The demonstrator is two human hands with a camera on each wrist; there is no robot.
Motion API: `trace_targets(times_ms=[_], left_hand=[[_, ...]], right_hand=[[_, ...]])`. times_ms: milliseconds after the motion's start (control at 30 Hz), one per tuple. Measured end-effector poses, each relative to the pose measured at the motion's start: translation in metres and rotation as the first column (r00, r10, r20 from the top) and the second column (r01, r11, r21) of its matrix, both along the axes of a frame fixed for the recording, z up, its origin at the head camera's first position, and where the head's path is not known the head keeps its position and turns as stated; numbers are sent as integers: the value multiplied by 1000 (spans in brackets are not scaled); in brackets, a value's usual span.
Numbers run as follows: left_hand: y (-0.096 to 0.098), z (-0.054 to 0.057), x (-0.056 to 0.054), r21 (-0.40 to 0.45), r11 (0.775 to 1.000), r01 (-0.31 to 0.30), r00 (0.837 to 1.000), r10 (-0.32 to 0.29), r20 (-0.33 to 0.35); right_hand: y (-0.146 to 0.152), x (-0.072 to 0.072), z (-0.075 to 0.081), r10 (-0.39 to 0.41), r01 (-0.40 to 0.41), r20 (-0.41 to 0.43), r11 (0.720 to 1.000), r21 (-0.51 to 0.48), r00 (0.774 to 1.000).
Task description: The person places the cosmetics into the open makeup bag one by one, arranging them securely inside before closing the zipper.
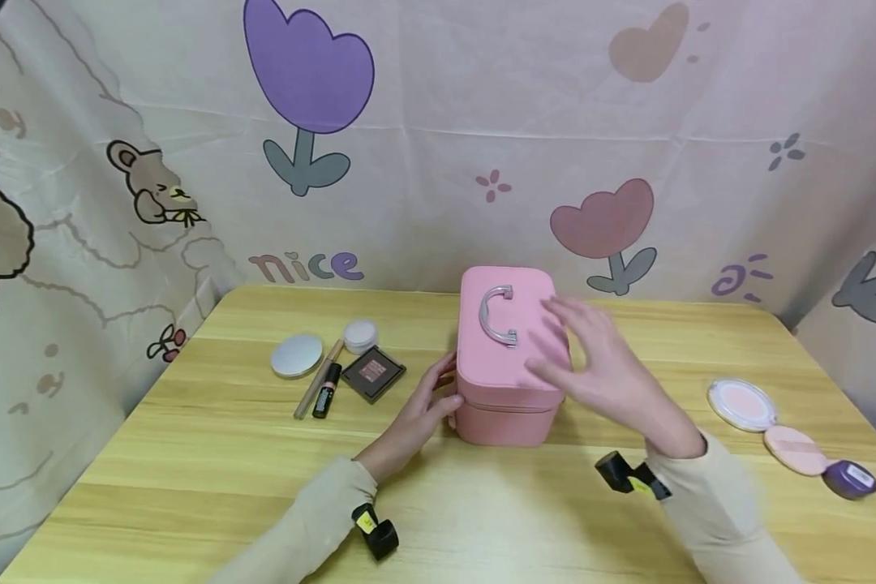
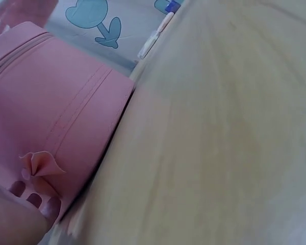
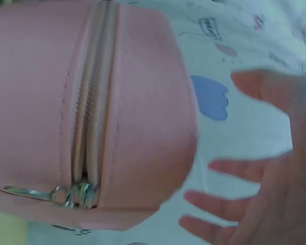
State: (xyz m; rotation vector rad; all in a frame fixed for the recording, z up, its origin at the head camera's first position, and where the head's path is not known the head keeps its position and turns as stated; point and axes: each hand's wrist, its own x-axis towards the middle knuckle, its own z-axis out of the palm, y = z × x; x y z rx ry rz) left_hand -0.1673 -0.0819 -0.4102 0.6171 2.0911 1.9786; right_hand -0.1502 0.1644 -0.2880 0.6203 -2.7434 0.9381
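A pink makeup case (image 1: 507,418) with a silver handle (image 1: 487,316) on its lid stands upright on the table, lid down. My left hand (image 1: 411,422) rests against its left side, thumb toward the front corner. In the left wrist view, the fingertips (image 2: 51,208) lie beside a small bow (image 2: 43,164) on the case. My right hand (image 1: 599,365) hovers over the lid's right edge with fingers spread and nothing held. The right wrist view shows the zipper (image 3: 95,97) and its metal pull (image 3: 81,195), with the right fingers (image 3: 214,204) apart from the case.
Left of the case lie a round white compact (image 1: 296,356), a slim pencil-like stick (image 1: 317,381), a black tube (image 1: 327,391), a small white jar (image 1: 361,335) and a dark square palette (image 1: 373,373). At right lie a clear-rimmed compact (image 1: 742,404), a pink puff (image 1: 796,451) and a purple container (image 1: 850,479).
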Motion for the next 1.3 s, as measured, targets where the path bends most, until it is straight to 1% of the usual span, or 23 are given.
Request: trace_targets(times_ms=[33,100,200,267,367,500,667,800,933,1100,1233,1300], left_hand=[[-1,0,0,-4,1000,-7,1000,7,-1],[-2,-1,0,-12,1000,-15,1000,15,-2],[-4,-1,-1,-17,1000,-17,1000,17,-4],[-4,-2,-1,-15,1000,-16,1000,16,-5],[-4,-2,-1,-16,1000,-17,1000,17,-5],[-2,-1,-2,-15,1000,-10,1000,10,-9],[-2,3,-2,-4,1000,-16,1000,16,-9],[-2,3,-2,-8,1000,-22,1000,22,-11],[-1,2,-2,3,999,-34,999,34,-9],[2,2,-1,29,996,-90,996,91,-15],[5,1,0,41,994,-100,995,101,-24],[6,1,1,43,994,-103,995,103,-15]], right_hand=[[-6,1,-2,27,-24,-58,999,47,998],[-18,1,-6,78,-57,-156,989,137,985],[-35,-1,-13,141,-71,-266,964,255,954],[-44,-3,-15,161,-66,-292,948,310,943],[-53,-6,-17,181,-51,-308,922,384,934],[-57,-8,-17,178,-22,-328,904,428,928],[-59,-9,-14,182,-6,-362,900,435,914],[-59,-8,-13,183,-5,-365,898,439,913],[-58,-8,-15,186,-2,-390,904,427,902],[-55,-9,-16,184,-26,-427,937,349,885],[-50,-11,-13,174,-65,-422,964,260,890],[-47,-11,-11,166,-78,-420,973,218,892]])
